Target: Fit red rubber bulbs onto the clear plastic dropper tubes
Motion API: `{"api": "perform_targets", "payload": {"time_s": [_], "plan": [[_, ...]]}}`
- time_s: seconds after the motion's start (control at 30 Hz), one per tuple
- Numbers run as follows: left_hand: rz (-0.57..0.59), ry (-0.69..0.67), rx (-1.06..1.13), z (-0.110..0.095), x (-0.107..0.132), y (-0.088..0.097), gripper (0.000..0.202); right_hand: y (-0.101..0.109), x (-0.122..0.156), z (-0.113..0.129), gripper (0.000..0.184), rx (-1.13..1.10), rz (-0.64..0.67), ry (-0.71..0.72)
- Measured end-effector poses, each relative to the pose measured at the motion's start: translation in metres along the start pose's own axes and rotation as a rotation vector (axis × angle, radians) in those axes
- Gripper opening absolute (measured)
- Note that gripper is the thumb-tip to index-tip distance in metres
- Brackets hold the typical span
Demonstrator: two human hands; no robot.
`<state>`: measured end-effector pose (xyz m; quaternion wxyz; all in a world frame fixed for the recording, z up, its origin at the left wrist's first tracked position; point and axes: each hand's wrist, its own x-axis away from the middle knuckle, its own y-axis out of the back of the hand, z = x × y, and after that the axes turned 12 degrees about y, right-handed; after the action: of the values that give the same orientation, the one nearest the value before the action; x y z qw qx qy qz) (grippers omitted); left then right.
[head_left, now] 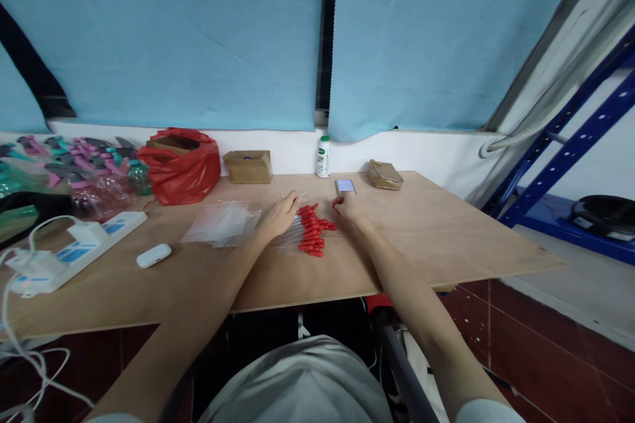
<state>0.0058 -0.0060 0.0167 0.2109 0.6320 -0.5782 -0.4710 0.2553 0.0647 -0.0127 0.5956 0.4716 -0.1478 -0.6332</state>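
A heap of small droppers with red bulbs (pixel 312 228) lies on the wooden table (pixel 421 238) between my hands. My left hand (pixel 282 213) rests at the heap's left edge, fingers curled on a clear dropper stem. My right hand (pixel 348 205) sits just right of the heap, fingertips pinched on a red bulb. A pile of clear plastic bags (pixel 223 221) lies left of my left hand.
A phone (pixel 346 186), a white bottle (pixel 323 156), a brown packet (pixel 384 174) and a small cardboard box (pixel 248 166) stand along the back. A red bag (pixel 181 165), coloured bottles (pixel 84 165), a white power strip (pixel 74 248) and an earbud case (pixel 153 255) lie left. Blue shelving (pixel 575 145) stands at right.
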Motion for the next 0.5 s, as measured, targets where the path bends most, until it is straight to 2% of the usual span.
{"api": "perform_targets", "payload": {"time_s": [0.5], "plan": [[-0.029,0.044,0.025,-0.0012,0.0026,0.0003,0.038,0.0041,0.0005,0.0047,0.007,-0.009,-0.007,-0.026]]}}
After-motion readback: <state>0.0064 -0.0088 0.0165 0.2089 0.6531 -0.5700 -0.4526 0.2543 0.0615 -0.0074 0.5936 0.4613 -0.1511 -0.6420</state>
